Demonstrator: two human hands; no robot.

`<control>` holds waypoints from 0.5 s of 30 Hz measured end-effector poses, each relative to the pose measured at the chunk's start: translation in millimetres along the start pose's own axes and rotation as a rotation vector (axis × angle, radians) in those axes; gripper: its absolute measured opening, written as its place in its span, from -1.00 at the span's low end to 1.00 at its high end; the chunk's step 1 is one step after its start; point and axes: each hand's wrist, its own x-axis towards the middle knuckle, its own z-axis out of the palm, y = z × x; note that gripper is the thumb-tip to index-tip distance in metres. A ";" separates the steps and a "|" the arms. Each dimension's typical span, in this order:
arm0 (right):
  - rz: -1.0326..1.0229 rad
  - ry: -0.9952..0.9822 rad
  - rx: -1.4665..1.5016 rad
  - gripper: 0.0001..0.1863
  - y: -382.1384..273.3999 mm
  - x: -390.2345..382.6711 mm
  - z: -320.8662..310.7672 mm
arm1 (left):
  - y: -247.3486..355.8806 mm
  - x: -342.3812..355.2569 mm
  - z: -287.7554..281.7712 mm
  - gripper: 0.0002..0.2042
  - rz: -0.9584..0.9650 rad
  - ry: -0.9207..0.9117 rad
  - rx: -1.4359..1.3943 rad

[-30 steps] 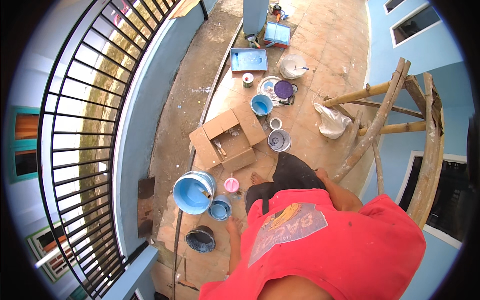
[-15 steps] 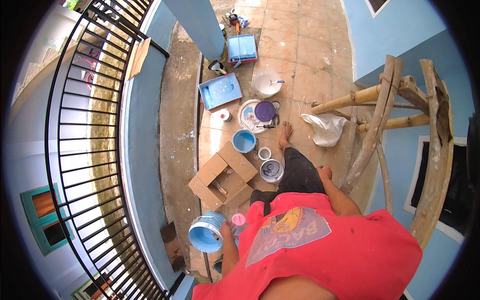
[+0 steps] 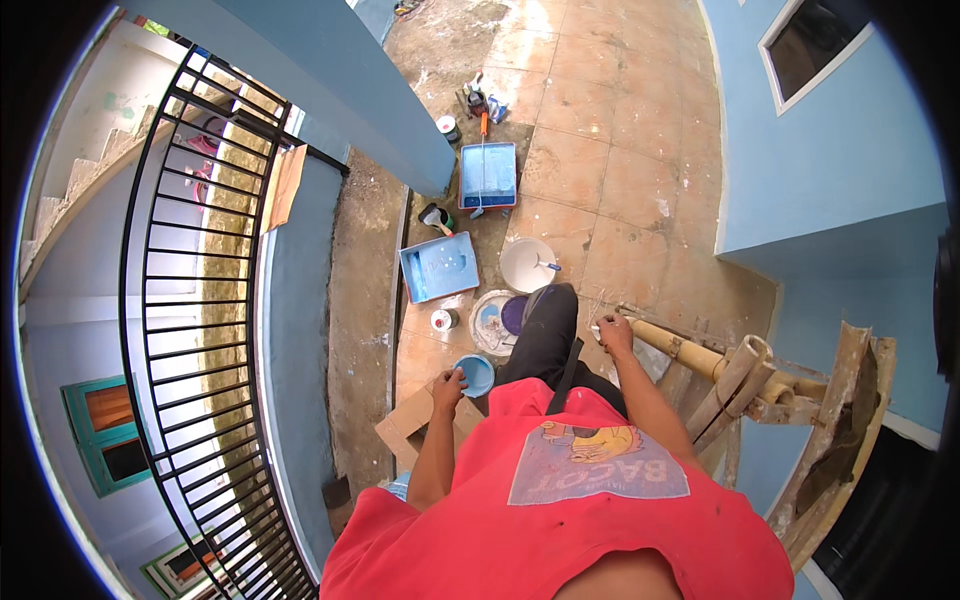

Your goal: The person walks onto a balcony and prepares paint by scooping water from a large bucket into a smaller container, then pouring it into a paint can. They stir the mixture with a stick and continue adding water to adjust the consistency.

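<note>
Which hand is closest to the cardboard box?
Left. The left hand is close by the far edge of the box; the right hand is farther off, well to its right.

Arms (image 3: pixel 655 405) extended forward, apart; left grip (image 3: pixel 450 387), right grip (image 3: pixel 615 335) both curled.

"What sort of place is it?"

"The outside of a house, a porch or walkway: tiled floor (image 3: pixel 640 200), black railing (image 3: pixel 198 302) along the left, blue wall (image 3: pixel 830 170) with a window (image 3: pixel 812 50) on the right, and a pillar (image 3: pixel 340 80)."

"Just a home, then?"

"A painting site as well. Paint trays (image 3: pixel 487 175), a white bucket (image 3: pixel 522 262) and a blue tub (image 3: pixel 475 376) stand about, with a bamboo frame (image 3: pixel 690 357) near the wall."
</note>
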 end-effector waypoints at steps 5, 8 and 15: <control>-0.089 -0.003 -0.138 -0.67 -11.5 76.5 -16.2 | 60.6 39.0 56.1 -0.61 -0.172 0.034 -0.012; 0.049 -0.018 -0.112 -0.67 -39.5 124.5 -34.0 | 68.5 67.3 73.9 -0.59 -0.285 0.042 0.019; 0.233 0.001 -0.007 -0.65 -198.3 274.6 -133.7 | 188.4 179.0 158.4 -0.53 -0.407 0.076 -0.078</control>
